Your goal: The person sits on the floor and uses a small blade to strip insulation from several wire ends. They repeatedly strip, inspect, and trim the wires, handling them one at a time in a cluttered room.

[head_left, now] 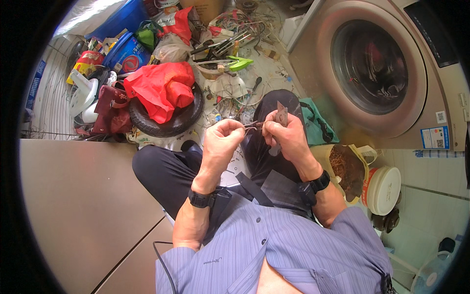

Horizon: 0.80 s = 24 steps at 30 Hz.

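Over the lap (274,188), between the forearms, lies open room. At centre, a thin wire (250,125) spans the gap between left hand (221,143) and right hand (290,139). The tyre (195,111) obstructs upper left, loose wires (229,89) upper centre, the washer (317,81) upper right, a panel (83,201) lower left.

thin wire (252,125) held sideways, pointed blade (281,113)

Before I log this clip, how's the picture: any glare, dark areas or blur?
In the head view, the corners go black; in the head view, the pale patch at upper left looks washed out; in the head view, reflections mark the washing machine's round window; in the head view, the wire is too fine to make out clearly.
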Each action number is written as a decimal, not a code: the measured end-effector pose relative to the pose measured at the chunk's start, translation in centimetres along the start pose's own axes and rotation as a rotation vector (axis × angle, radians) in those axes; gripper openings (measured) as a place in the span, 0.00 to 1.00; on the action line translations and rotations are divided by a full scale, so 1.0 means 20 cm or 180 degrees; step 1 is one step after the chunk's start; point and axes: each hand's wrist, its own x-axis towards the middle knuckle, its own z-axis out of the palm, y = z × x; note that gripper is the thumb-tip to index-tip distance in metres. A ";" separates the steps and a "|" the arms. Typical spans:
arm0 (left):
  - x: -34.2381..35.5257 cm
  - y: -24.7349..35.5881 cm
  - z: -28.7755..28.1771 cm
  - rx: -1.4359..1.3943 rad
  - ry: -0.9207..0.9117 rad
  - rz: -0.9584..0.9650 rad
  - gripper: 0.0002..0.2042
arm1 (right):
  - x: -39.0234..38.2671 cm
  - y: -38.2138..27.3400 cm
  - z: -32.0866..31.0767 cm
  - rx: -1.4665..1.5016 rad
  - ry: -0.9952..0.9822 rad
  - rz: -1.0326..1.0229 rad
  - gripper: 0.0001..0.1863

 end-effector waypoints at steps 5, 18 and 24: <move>0.02 0.03 -0.06 -0.0410 0.0245 -0.0009 0.03 | -0.01 -0.02 0.00 0.0012 0.0093 -0.0011 0.04; 0.06 -0.03 -0.10 -0.1224 0.0388 0.0206 0.02 | -0.03 -0.05 -0.07 0.1422 -0.0220 0.0037 0.03; 0.11 0.01 -0.20 -0.1514 0.0753 0.0471 0.02 | -0.09 -0.14 -0.18 0.1206 0.0103 -0.0189 0.04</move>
